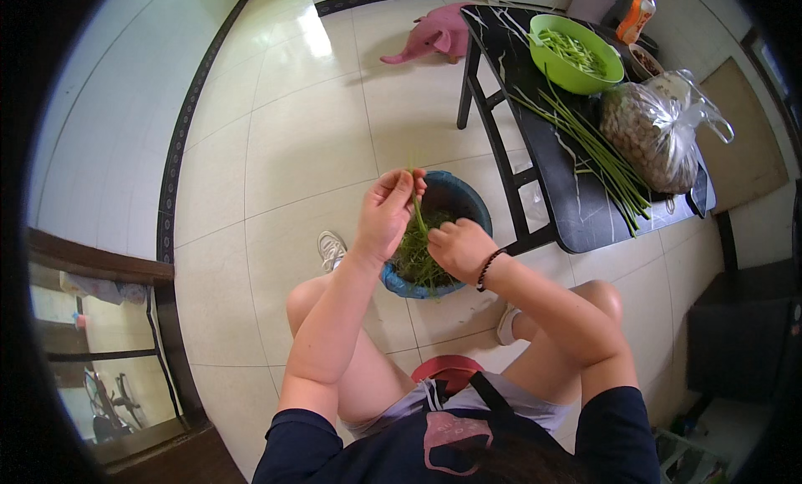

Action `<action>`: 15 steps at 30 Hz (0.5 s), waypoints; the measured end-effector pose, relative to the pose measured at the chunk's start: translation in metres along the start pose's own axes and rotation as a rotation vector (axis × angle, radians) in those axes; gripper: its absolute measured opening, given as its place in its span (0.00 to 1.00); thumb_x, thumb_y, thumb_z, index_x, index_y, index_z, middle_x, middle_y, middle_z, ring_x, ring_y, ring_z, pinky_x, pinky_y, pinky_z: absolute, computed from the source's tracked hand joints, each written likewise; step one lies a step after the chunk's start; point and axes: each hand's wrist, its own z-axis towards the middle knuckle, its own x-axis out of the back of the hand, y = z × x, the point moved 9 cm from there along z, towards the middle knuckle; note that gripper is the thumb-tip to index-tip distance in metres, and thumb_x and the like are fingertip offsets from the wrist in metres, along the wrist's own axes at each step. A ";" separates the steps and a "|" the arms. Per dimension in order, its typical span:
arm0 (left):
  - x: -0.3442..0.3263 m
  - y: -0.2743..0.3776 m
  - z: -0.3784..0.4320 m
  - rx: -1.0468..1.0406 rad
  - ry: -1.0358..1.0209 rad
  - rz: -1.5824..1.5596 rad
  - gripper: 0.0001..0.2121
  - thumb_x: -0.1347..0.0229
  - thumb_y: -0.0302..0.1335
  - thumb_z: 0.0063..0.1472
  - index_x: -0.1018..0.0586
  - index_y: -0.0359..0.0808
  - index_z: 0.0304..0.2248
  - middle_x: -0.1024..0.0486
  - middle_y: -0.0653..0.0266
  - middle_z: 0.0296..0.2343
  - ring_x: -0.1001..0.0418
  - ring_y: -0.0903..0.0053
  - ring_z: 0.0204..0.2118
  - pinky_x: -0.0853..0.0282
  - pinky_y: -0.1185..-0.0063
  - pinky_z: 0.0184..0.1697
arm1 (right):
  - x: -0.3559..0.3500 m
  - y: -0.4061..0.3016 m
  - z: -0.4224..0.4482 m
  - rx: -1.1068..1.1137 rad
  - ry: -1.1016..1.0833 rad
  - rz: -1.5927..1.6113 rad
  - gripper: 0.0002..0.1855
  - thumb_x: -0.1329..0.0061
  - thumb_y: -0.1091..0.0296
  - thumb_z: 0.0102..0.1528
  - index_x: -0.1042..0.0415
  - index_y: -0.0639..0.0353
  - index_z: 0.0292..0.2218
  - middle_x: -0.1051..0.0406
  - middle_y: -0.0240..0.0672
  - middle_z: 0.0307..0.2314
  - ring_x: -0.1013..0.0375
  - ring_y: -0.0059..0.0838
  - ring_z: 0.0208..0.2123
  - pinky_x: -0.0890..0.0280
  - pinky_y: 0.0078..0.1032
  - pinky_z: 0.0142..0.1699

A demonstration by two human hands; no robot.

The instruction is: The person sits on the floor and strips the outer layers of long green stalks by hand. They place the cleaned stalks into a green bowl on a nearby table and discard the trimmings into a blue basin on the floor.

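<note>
Both hands hold a thin green plant stem [418,209] over a bin lined with a blue bag [479,202]. My left hand [387,213] pinches its upper part between thumb and fingers. My right hand [462,249], with a dark bead bracelet at the wrist, grips the lower end. Green scraps [418,258] lie in the bin. On the black marble-patterned table [545,161] at the right are several long green stalks [598,152], a light green plastic colander or bowl [576,77] of cut green pieces [573,50], and a tied clear plastic bag of small brownish round things [651,133].
A small bowl [645,61] and an orange-labelled bottle [636,17] stand at the table's far end. A pink elephant figure [435,36] is on the tiled floor beyond. The table's black legs [517,183] stand right of the bin. A red seat or tub [448,368] shows between the thighs.
</note>
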 end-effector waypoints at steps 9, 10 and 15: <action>0.001 0.023 0.006 -0.160 0.005 0.290 0.07 0.51 0.24 0.57 0.27 0.31 0.34 0.27 0.66 0.29 0.33 0.85 0.32 0.38 0.86 0.39 | 0.013 0.053 -0.011 -0.454 0.272 0.563 0.05 0.56 0.69 0.46 0.31 0.59 0.26 0.33 0.39 0.24 0.32 0.40 0.28 0.37 0.31 0.32; -0.002 0.022 0.005 -0.170 -0.007 0.401 0.07 0.52 0.24 0.57 0.27 0.31 0.34 0.27 0.66 0.28 0.33 0.85 0.32 0.38 0.86 0.39 | 0.030 0.061 -0.010 -0.463 0.380 0.620 0.05 0.55 0.70 0.46 0.31 0.60 0.27 0.33 0.39 0.24 0.32 0.38 0.27 0.37 0.30 0.30; -0.016 0.011 -0.002 -0.166 -0.093 0.669 0.06 0.52 0.22 0.57 0.27 0.30 0.33 0.28 0.68 0.28 0.33 0.85 0.32 0.37 0.86 0.38 | 0.104 0.080 -0.019 -0.581 0.688 0.669 0.07 0.51 0.71 0.47 0.29 0.60 0.30 0.34 0.37 0.22 0.34 0.29 0.19 0.39 0.22 0.24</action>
